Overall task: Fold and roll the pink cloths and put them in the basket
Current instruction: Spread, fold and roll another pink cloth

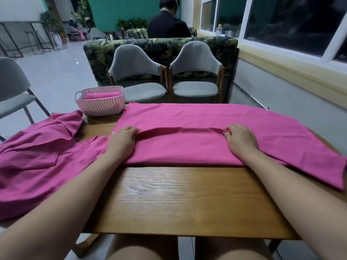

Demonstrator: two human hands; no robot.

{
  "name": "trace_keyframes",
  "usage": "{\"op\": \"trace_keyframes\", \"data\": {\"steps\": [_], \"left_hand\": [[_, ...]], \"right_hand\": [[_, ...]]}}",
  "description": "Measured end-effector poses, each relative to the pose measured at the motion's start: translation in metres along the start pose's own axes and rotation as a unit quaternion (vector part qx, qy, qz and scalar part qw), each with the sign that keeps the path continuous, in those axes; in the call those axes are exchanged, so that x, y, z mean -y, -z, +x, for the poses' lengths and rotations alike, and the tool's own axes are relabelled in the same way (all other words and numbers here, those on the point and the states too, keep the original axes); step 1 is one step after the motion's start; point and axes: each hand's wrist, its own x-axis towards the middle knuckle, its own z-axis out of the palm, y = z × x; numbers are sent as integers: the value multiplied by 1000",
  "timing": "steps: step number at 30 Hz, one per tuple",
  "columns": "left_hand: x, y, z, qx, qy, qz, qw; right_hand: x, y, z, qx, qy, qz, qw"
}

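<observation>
The cloth is limp and light, its fold pinched by left hand and right hand; grip near corners

We have bare table wide open at the near edge. Left, a rumpled cloth heap blocks the way; far left the basket stands just beside the spread cloth.

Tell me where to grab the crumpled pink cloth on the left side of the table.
Probably pinch the crumpled cloth at its raised flap near the basket, coming from above and the right, over the table. That flap stands off the heap, so fingers can slip under; the rest lies flat or hangs off the left edge. The left hand and right hand pinch the spread cloth.
</observation>
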Motion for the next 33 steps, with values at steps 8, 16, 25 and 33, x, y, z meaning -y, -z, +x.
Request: {"op": "trace_keyframes", "data": {"steps": [8,16,25,33], "left_hand": [[-13,11,-38,10,-15,-56,998],[-32,32,-102,8,-24,-88,996],[-36,57,-182,24,-33,-124,991],[-39,67,-187,-9,-25,-156,987]], "right_hand": [[-12,17,-45,7,2,3,1000],[-25,42,-109,9,12,29,999],[-33,70,-180,11,35,43,998],[-32,83,-186,6,45,115,992]]}}
